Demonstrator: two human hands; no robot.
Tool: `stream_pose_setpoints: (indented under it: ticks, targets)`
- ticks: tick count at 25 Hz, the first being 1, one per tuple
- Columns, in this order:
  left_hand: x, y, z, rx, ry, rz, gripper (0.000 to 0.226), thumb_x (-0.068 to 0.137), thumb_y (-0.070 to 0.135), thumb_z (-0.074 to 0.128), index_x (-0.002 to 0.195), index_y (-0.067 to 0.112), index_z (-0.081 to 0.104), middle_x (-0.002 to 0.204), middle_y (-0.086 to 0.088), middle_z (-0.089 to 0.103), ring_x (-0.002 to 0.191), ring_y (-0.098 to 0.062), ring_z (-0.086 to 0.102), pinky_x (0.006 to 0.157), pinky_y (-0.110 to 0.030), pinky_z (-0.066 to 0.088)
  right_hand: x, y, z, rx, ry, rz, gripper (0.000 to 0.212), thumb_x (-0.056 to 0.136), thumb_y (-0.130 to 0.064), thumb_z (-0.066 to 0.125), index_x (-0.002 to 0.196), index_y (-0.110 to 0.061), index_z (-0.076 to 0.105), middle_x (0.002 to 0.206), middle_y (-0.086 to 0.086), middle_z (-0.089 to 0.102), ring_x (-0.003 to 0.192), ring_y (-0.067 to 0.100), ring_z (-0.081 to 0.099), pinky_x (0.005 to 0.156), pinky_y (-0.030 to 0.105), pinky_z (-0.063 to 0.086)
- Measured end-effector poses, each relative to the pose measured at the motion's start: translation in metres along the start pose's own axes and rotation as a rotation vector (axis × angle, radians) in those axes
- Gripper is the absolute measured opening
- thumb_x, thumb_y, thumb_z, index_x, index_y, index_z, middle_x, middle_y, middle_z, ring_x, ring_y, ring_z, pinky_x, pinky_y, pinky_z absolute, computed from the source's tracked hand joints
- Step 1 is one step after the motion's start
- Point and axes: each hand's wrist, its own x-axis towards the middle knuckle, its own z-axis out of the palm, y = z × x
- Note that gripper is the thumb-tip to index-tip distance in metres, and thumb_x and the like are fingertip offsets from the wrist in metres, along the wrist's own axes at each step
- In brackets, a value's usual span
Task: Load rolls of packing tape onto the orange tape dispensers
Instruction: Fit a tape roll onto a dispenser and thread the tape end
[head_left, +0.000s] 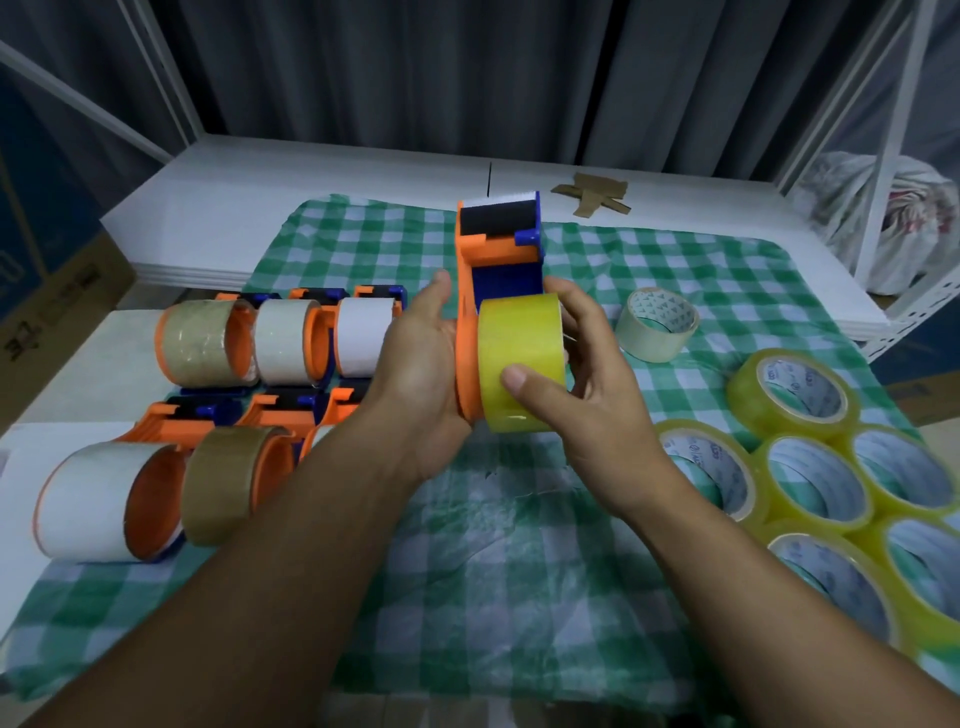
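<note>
We find the left hand (415, 374) gripping the orange-and-blue plastic tape dispenser (498, 249) above the green checked cloth (519, 545). The right hand (597, 415) clasps the yellow translucent tape roll (519, 358) against its side plate.

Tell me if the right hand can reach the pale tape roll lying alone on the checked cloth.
Probably yes: the pale tape roll lies just beyond the right hand with only checked cloth between, but that hand grips the yellow tape roll and must release it first.

glossy yellow tape roll (521, 364), matt plastic dispenser (498, 244)
</note>
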Motion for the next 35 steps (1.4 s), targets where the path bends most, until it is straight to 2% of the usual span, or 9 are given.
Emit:
stream_pose_setpoints:
  ticks: [6, 11, 16, 20, 22, 25, 28, 31, 35]
  targets:
    - [0.000, -0.012, 0.007, 0.072, 0.106, 0.041, 0.050, 0.107, 0.044, 0.035, 0.115, 0.013, 0.073, 0.105, -0.020, 0.076, 0.094, -0.039, 0.073, 0.094, -0.060, 0.055, -0.004, 0.007, 0.008, -0.028, 0.032, 0.007, 0.079, 0.075, -0.042, 0.071, 0.145, -0.030, 0.037, 0.137, 0.014, 0.050, 0.113, 0.024, 0.063, 0.090, 0.045, 0.058]
    - [-0.003, -0.009, 0.010, 0.059, 0.083, 0.017, 0.050, 0.107, 0.044, 0.037, 0.116, 0.010, 0.072, 0.096, -0.022, 0.076, 0.081, -0.036, 0.075, 0.076, -0.047, 0.062, -0.002, 0.005, 0.016, 0.132, 0.068, 0.077, 0.079, 0.070, -0.038, 0.074, 0.143, -0.029, 0.044, 0.111, 0.003, 0.070, 0.102, 0.021, 0.068, 0.084, 0.035, 0.058]
    - [-0.006, -0.005, 0.007, 0.047, 0.005, -0.019, 0.055, 0.107, 0.047, 0.033, 0.122, 0.009, 0.069, 0.102, -0.024, 0.075, 0.084, -0.035, 0.075, 0.069, -0.041, 0.063, -0.001, 0.007, 0.016, 0.165, 0.093, 0.110, 0.077, 0.072, -0.037, 0.076, 0.143, -0.032, 0.045, 0.110, -0.001, 0.071, 0.106, 0.020, 0.069, 0.086, 0.035, 0.057]
    - [-0.004, -0.004, 0.004, 0.110, 0.023, 0.028, 0.052, 0.107, 0.043, 0.034, 0.114, 0.007, 0.071, 0.086, -0.021, 0.074, 0.070, -0.031, 0.072, 0.070, -0.041, 0.060, -0.004, -0.003, 0.011, 0.017, 0.011, 0.151, 0.080, 0.080, -0.029, 0.081, 0.147, -0.031, 0.038, 0.120, 0.008, 0.066, 0.104, 0.007, 0.067, 0.088, 0.033, 0.059]
    - [-0.004, -0.001, 0.002, 0.156, 0.040, 0.054, 0.050, 0.107, 0.043, 0.035, 0.114, 0.010, 0.071, 0.087, -0.019, 0.074, 0.072, -0.030, 0.072, 0.076, -0.045, 0.058, -0.001, -0.017, 0.003, -0.147, 0.014, 0.066, 0.083, 0.078, -0.036, 0.083, 0.149, -0.032, 0.040, 0.139, -0.002, 0.055, 0.117, -0.005, 0.058, 0.096, 0.030, 0.055]
    - [-0.003, -0.002, 0.002, 0.180, 0.106, 0.084, 0.043, 0.106, 0.044, 0.041, 0.110, 0.016, 0.074, 0.088, -0.012, 0.077, 0.075, -0.028, 0.074, 0.074, -0.047, 0.060, 0.003, -0.026, -0.008, -0.421, 0.105, -0.156, 0.051, 0.082, -0.037, 0.077, 0.131, -0.030, 0.062, 0.132, -0.007, 0.055, 0.126, 0.001, 0.051, 0.105, 0.039, 0.048]
    - [-0.003, -0.002, 0.002, 0.207, 0.141, 0.056, 0.044, 0.104, 0.049, 0.043, 0.107, 0.017, 0.072, 0.081, -0.008, 0.077, 0.070, -0.024, 0.074, 0.067, -0.042, 0.061, 0.007, -0.026, -0.015, -0.645, 0.088, -0.355, 0.027, 0.087, -0.033, 0.073, 0.110, -0.018, 0.075, 0.116, 0.000, 0.066, 0.115, 0.016, 0.060, 0.096, 0.044, 0.050]
    - [0.001, -0.003, -0.002, 0.239, 0.099, 0.038, 0.054, 0.102, 0.056, 0.041, 0.118, 0.013, 0.070, 0.097, -0.012, 0.076, 0.082, -0.026, 0.073, 0.073, -0.040, 0.058, 0.008, -0.027, -0.017, -0.853, 0.009, -0.494, 0.030, 0.093, -0.036, 0.066, 0.107, -0.012, 0.077, 0.112, 0.004, 0.069, 0.105, 0.022, 0.064, 0.088, 0.038, 0.052]
    - [0.001, -0.001, -0.004, 0.296, -0.018, 0.021, 0.070, 0.099, 0.069, 0.031, 0.125, 0.015, 0.068, 0.107, -0.013, 0.076, 0.093, -0.026, 0.075, 0.076, -0.040, 0.058, 0.010, -0.026, -0.021, -1.025, 0.007, -0.640, 0.021, 0.099, -0.023, 0.062, 0.102, -0.008, 0.076, 0.106, 0.007, 0.069, 0.096, 0.029, 0.063, 0.074, 0.046, 0.052]
